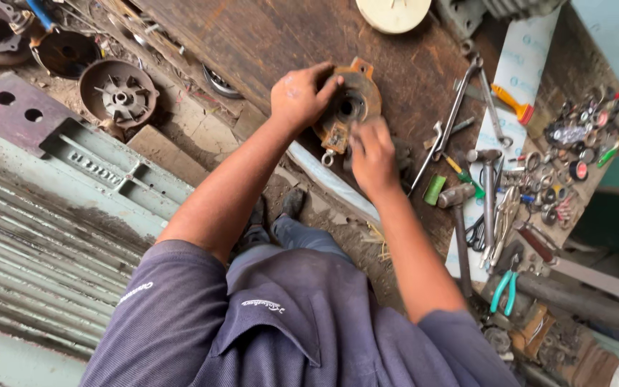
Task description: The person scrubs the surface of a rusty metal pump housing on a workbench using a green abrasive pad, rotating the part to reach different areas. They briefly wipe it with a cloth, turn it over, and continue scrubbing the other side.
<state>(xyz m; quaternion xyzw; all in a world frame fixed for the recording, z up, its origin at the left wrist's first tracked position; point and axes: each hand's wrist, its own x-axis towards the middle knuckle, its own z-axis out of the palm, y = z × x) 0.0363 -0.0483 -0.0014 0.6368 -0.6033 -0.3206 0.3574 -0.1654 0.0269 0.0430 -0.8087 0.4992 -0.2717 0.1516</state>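
An orange, rusty round motor end cover (352,104) with a central bearing hole stands tilted at the edge of a dark wooden workbench (266,36). My left hand (299,94) grips its upper left rim. My right hand (370,154) presses against its lower right side, fingers closed; whether it holds a small tool I cannot tell. A small metal ring (327,158) hangs at the cover's lower edge.
Spanners (460,107), hammers (460,215), pliers (503,290), scissors and several washers and rings lie on the bench at the right. Round metal motor parts (118,93) sit on the dirt floor at upper left. A grey ribbed metal casing (44,215) fills the left.
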